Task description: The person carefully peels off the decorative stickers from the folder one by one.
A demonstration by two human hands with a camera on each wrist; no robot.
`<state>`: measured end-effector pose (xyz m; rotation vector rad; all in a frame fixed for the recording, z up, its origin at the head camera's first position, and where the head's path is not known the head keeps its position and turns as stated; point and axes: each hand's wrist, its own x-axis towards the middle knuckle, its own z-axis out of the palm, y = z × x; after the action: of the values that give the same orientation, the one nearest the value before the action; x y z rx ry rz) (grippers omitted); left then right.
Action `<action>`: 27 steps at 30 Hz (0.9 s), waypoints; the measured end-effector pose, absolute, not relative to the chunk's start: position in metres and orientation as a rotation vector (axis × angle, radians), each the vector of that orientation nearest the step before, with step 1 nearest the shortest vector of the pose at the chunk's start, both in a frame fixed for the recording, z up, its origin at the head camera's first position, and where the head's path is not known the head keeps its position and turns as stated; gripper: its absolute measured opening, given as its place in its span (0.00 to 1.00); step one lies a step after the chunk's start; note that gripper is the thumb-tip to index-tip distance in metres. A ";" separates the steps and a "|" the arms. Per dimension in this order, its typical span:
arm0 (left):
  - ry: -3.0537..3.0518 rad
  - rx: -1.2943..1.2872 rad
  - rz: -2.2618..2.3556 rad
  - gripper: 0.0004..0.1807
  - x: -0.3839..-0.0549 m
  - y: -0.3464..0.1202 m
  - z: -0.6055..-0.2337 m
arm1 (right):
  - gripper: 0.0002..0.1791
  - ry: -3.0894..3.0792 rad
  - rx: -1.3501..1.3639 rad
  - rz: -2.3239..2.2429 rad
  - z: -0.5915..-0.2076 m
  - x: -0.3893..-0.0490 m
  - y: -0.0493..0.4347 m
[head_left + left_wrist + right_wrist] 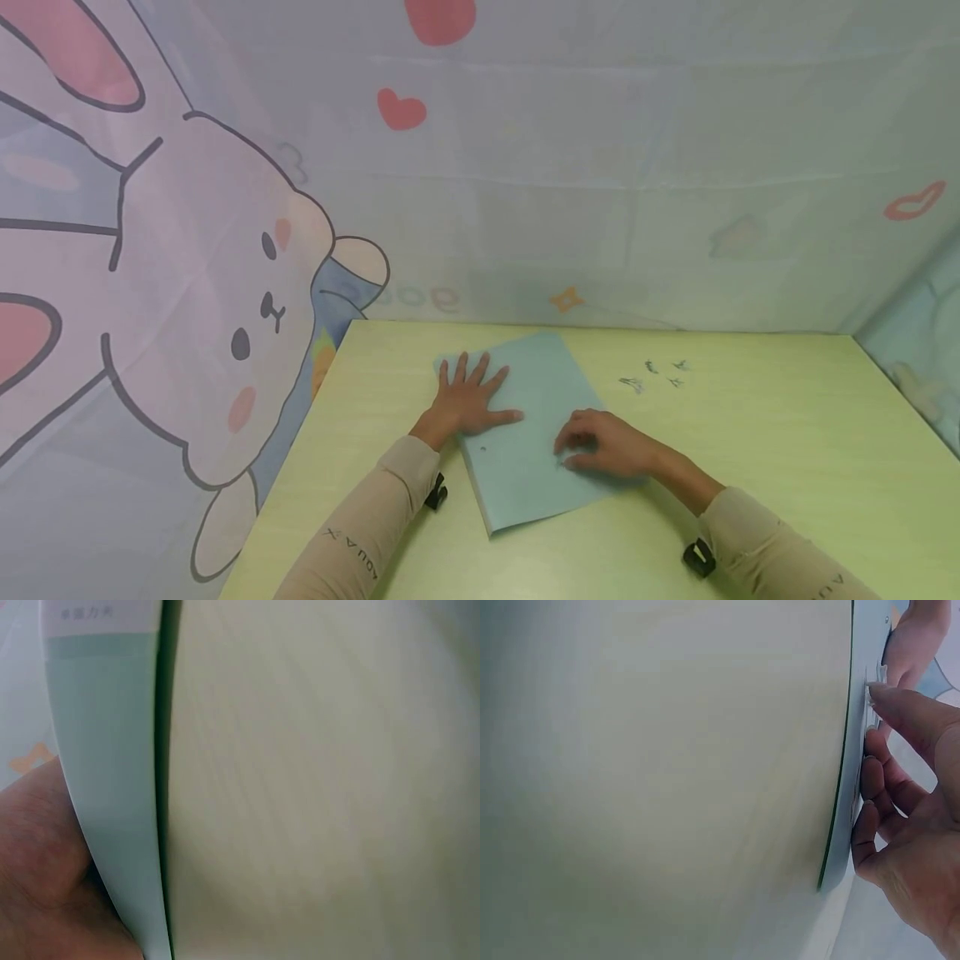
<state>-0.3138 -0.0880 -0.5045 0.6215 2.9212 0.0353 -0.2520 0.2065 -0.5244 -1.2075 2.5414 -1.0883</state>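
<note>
A pale blue-green folder [536, 487] lies at a slant on the table, its labelled spine [109, 735] showing in the left wrist view. My left hand [467, 404] rests on the folder's left part, fingers spread wide and straight. Over the folder's right half, my right hand [603, 443] bends its fingers down to the cover. Its thumb and index fingertip pinch a small pale piece [877, 681] at the surface. That piece is mostly covered by the fingers, and its kind does not show. The other fingers curl beside the cover.
Several small, thin, forked pieces [633, 384] lie scattered on the yellow-green table [787, 433], right of the folder. Behind the table's far edge hangs a curtain [600, 167] printed with hearts and a large rabbit. Black straps [699, 558] sit under the sleeves.
</note>
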 end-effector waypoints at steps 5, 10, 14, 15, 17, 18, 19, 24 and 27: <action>2.920 0.616 0.040 0.53 -0.312 -0.087 -0.502 | 0.02 2.537 -1.208 -1.100 -0.525 -0.253 0.208; 2.923 0.616 0.047 0.53 -0.313 -0.087 -0.503 | 0.02 2.500 -1.170 -1.126 -0.527 -0.256 0.211; 2.920 0.617 0.040 0.53 -0.313 -0.087 -0.503 | 0.02 2.450 -1.145 -1.193 -0.527 -0.257 0.213; 2.919 0.617 0.037 0.53 -0.313 -0.087 -0.503 | 0.02 2.440 -1.139 -1.210 -0.527 -0.257 0.214; 2.915 0.616 0.037 0.53 -0.314 -0.086 -0.503 | 0.02 2.422 -1.112 -1.230 -0.526 -0.256 0.214; 2.913 0.615 0.037 0.53 -0.314 -0.086 -0.503 | 0.02 2.416 -1.105 -1.238 -0.526 -0.256 0.214; 2.915 0.616 0.047 0.53 -0.316 -0.087 -0.507 | 0.02 2.411 -1.089 -1.244 -0.526 -0.257 0.214; 2.906 0.606 0.056 0.53 -0.316 -0.087 -0.507 | 0.03 2.404 -1.051 -1.244 -0.528 -0.258 0.215; 2.911 0.612 0.036 0.52 -0.313 -0.087 -0.503 | 0.03 2.405 -1.046 -1.239 -0.529 -0.260 0.215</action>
<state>-0.3134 -0.0866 -0.5035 0.6122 2.9112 0.0360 -0.2597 0.2155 -0.5290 -1.0455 2.4045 -1.2390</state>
